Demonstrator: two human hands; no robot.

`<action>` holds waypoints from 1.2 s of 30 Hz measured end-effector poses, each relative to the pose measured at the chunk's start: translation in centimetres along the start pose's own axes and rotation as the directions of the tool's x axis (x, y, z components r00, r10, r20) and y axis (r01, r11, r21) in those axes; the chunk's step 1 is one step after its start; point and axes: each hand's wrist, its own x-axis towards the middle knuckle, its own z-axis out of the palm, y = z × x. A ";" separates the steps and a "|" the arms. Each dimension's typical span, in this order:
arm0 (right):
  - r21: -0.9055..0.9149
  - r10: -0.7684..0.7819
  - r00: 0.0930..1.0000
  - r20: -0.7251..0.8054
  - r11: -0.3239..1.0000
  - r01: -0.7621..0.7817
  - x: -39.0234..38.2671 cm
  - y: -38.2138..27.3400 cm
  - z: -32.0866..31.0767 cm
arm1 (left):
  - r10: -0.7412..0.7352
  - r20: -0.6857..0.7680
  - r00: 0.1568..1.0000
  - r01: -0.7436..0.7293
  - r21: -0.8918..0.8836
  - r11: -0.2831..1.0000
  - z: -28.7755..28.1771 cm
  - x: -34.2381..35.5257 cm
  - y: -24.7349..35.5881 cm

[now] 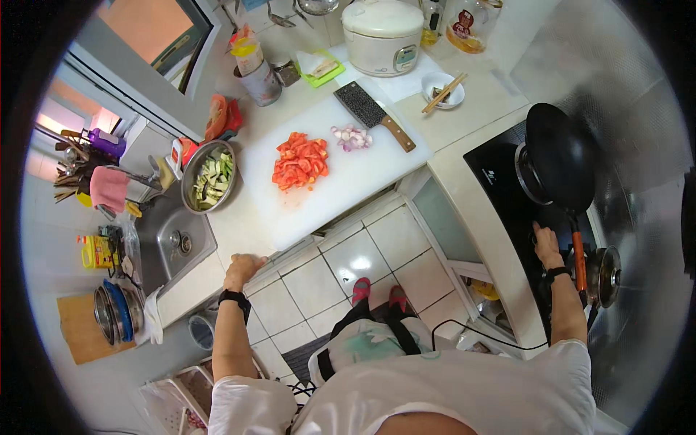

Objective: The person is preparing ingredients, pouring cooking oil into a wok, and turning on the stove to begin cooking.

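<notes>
My left hand [245, 270] rests on the counter edge beside the near left corner of a white cutting board [344, 185], holding nothing that shows. My right hand [548, 245] reaches down to the black cooktop [500, 192] between its two burners. Its fingers are curled down at the surface, and whatever they grip is hidden. Just beyond that hand a black wok [562, 156] sits on the far burner, its orange-brown handle [578, 261] pointing toward me. Chopped tomato [300, 161], chopped shallots [351, 138] and a wooden-handled cleaver [370, 114] lie on the board.
A metal bowl of cut green vegetables [212, 177] stands left of the board, by the sink [163, 232]. A rice cooker [383, 36] and a small white bowl with chopsticks [442, 90] stand behind the board. A lidded pot [605, 277] sits right of the wok handle.
</notes>
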 end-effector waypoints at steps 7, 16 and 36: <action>-0.004 0.043 0.998 0.054 0.999 -0.043 -0.3 1.8 1.7 | 0.309 0.009 0.951 -0.305 0.179 0.935 0.2 1.0 0.8; -0.036 0.057 0.986 0.154 0.998 -0.052 -0.5 -1.7 -1.9 | 0.381 -0.106 0.919 -0.334 0.305 0.892 2.9 3.3 -2.5; -0.104 -0.012 0.994 0.112 0.994 0.024 -0.3 -1.6 -1.5 | 0.150 -0.171 0.974 -0.139 0.075 0.987 2.8 2.6 -2.2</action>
